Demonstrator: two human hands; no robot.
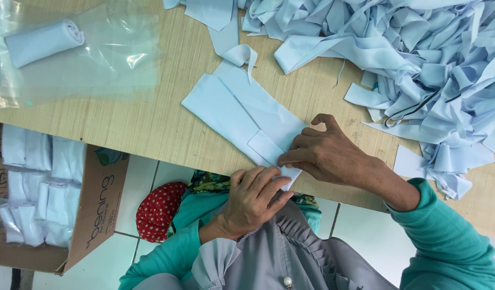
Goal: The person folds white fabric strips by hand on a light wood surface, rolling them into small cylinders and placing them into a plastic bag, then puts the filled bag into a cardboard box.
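A pale blue fabric strip (242,110) lies flat and diagonal on the wooden table (150,121), its near end folded over at the table's front edge. My left hand (253,201) comes up from below and pinches that folded end. My right hand (325,153) presses fingertips on the fold from the right. Both hands hold the same strip.
A big heap of pale blue fabric strips (419,59) fills the table's right and far side. A clear plastic bag (81,53) with a rolled strip (43,40) lies at far left. A cardboard box (97,209) of bagged rolls stands on the floor left; a red dotted cloth (159,209) is beside it.
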